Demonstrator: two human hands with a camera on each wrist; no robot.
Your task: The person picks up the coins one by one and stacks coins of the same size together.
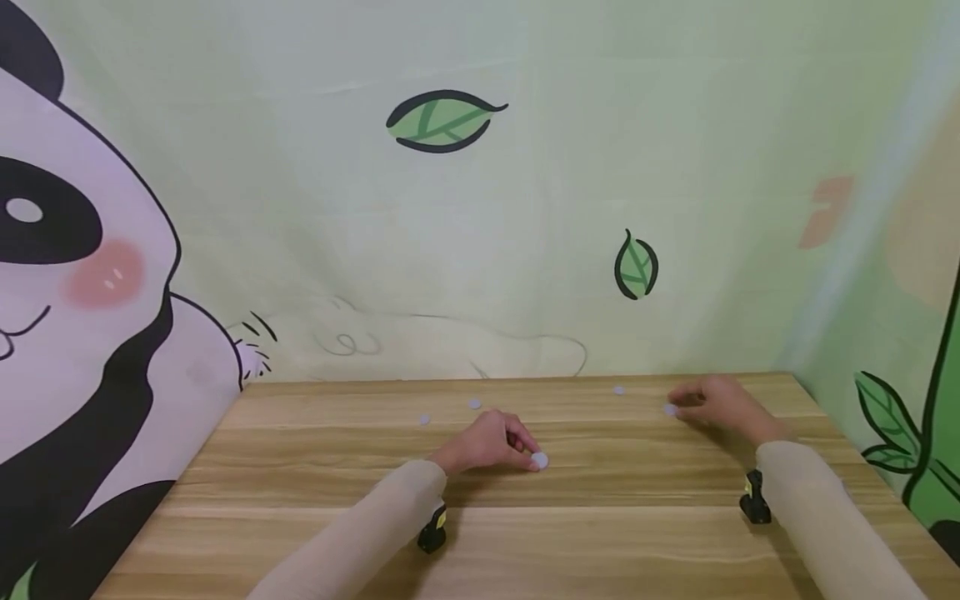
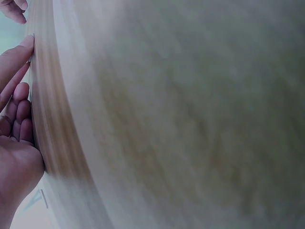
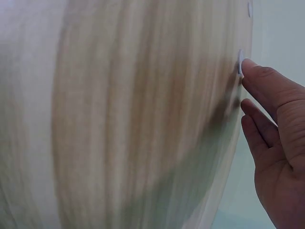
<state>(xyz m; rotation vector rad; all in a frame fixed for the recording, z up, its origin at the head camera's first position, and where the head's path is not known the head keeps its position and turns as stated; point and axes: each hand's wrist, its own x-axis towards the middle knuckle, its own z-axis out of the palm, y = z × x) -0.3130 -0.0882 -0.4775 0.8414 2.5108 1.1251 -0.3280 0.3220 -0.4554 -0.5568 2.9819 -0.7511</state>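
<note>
Here we see one pale disc (image 1: 540, 460), pinched between thumb and forefinger of the left hand (image 1: 491, 442) over the wooden table (image 1: 480, 550). A second disc (image 1: 670, 410) meets the fingertips of the right hand (image 1: 723, 407), well apart; we cannot tell whether they grip it. A third disc (image 1: 424, 419) and fourth disc (image 1: 475, 404) lie beyond the left hand, a fifth disc (image 1: 618, 390) near the far edge. Behind, we find a printed panda (image 1: 120, 200).
</note>
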